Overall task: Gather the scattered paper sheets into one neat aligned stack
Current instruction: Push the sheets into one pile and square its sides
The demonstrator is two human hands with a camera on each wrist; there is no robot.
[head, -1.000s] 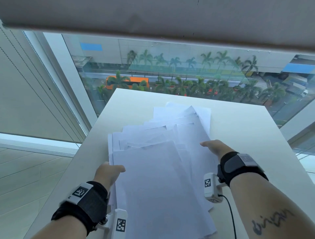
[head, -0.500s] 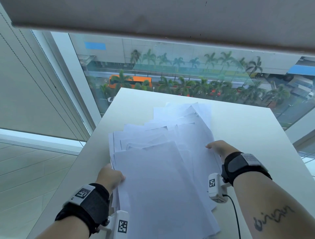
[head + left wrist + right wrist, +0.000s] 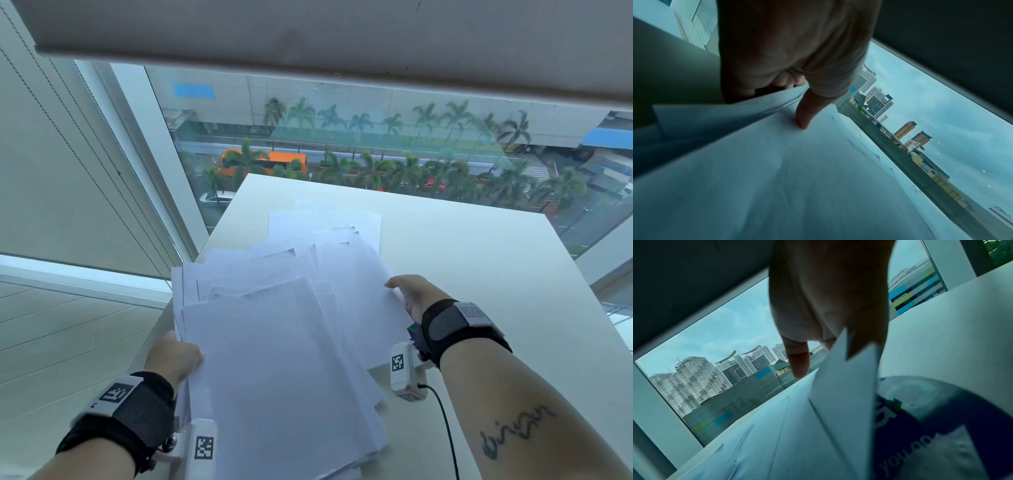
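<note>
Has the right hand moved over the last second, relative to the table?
Yes. The right hand has shifted left along with the paper sheets, farther from the right edge of the table.

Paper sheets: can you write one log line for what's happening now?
left hand: grips left edge | right hand: grips right edge | paper sheets: fanned, unaligned | table: beneath

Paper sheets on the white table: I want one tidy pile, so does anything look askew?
Yes. The white paper sheets are fanned out, corners staggered toward the window. The left hand and right hand hold opposite sides; edges are not aligned.
</note>
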